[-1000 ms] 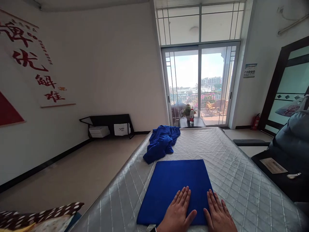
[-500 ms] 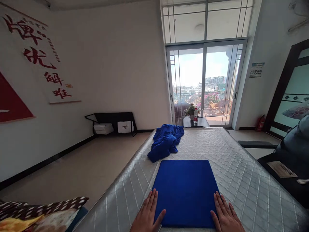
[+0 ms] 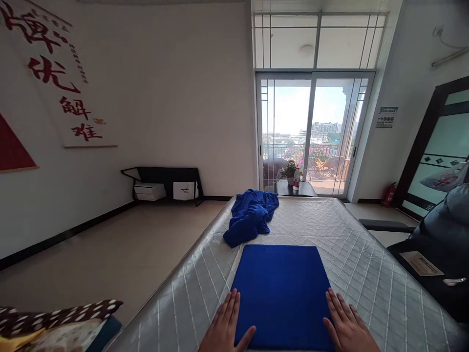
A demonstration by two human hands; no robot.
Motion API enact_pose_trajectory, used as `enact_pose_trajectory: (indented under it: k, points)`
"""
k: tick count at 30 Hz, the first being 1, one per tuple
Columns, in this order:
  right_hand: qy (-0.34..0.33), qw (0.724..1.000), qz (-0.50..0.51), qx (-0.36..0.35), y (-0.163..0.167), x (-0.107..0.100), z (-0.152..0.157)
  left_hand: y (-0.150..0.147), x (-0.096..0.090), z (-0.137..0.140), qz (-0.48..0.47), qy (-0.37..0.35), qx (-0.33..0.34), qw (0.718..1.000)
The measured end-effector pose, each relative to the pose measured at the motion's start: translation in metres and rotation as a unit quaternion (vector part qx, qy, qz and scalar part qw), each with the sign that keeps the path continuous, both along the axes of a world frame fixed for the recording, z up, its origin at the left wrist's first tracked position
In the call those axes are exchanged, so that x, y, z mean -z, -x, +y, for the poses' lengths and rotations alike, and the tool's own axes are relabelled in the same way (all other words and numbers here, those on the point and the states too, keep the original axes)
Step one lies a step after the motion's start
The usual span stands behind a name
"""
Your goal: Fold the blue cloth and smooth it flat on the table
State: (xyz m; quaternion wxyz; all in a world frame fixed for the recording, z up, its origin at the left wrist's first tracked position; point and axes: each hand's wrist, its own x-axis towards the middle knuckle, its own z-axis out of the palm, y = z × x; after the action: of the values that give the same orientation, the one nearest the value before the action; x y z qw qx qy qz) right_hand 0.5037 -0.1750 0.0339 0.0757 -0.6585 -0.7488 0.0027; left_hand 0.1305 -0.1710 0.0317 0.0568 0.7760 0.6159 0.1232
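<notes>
A flat blue cloth (image 3: 281, 293), squared off with straight edges, lies on the silver quilted cover (image 3: 366, 274) in front of me. My left hand (image 3: 227, 325) rests flat along its left edge, fingers stretched out and the thumb over the near part of the cloth. Along the opposite edge lies my right hand (image 3: 348, 322), also flat, its fingertips and thumb touching the cloth. Neither hand grips anything. Just beyond the flat piece, to the left, a crumpled blue cloth (image 3: 251, 217) is heaped on the cover.
Past the far end stands a small dark table (image 3: 306, 189) with a potted plant (image 3: 289, 170) and a bottle (image 3: 296, 180). A black chair (image 3: 421, 274) is at the right. Patterned cushions (image 3: 62, 325) sit at the lower left. A black rack (image 3: 164, 183) leans by the wall.
The camera view has shifted slightly. Both hands stay flat at the cloth's sides with almost no movement, and the two blue cloths lie as before.
</notes>
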Motion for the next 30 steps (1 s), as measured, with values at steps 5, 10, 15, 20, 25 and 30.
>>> enact_pose_trajectory:
  k: [5, 10, 15, 20, 25, 30]
  points:
    - [-0.009, 1.000, 0.002, 0.006, 0.015, -0.042, 0.034, -0.001, 0.001, -0.001, 0.008, -0.015, -0.008, 1.000]
    - [0.025, 0.999, -0.001, 0.026, 0.023, -0.045, 0.068, -0.001, -0.002, -0.001, 0.021, -0.015, -0.005, 1.000]
    - [0.040, 0.998, 0.025, 0.046, 0.018, -0.023, 0.075, 0.002, 0.005, 0.001, 0.035, -0.006, -0.012, 0.999]
    - [0.038, 0.998, 0.028, 0.044, 0.017, -0.020, 0.074, 0.005, 0.018, 0.009, 0.051, -0.033, -0.015, 0.998]
    - [0.027, 0.998, 0.023, 0.046, 0.018, -0.021, 0.075, -0.056, -0.013, 0.030, 0.047, -0.067, 0.047, 0.996]
    - [0.028, 0.999, -0.004, 0.034, 0.016, -0.019, 0.075, -0.159, -0.047, 0.058, 0.015, -0.041, 0.240, 0.970]
